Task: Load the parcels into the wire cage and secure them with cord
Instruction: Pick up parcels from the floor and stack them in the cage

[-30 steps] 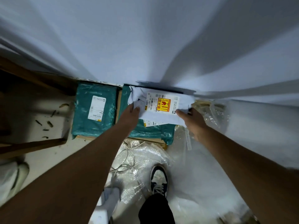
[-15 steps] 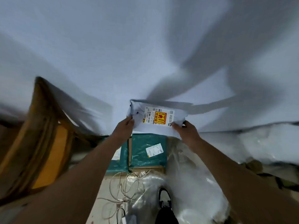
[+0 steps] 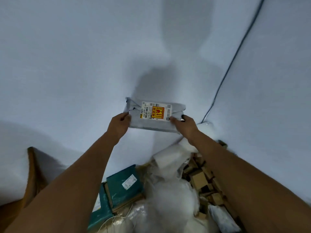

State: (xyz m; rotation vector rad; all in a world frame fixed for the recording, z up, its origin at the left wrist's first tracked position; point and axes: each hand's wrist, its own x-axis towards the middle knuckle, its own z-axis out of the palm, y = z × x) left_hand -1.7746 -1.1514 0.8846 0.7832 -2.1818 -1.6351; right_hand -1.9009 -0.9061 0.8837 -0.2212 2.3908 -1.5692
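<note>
1. Your left hand and right hand each grip one end of the soft grey plastic-wrapped parcel with its white-and-orange label, mid-frame.
2. Teal plastic-wrapped parcels lie at bottom centre.

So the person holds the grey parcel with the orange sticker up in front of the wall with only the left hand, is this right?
Not quite: both hands hold it. In the head view the left hand grips the left end of the grey parcel and the right hand grips its right end. The rest stands: the parcel with the orange sticker is held up in front of the wall.
</note>
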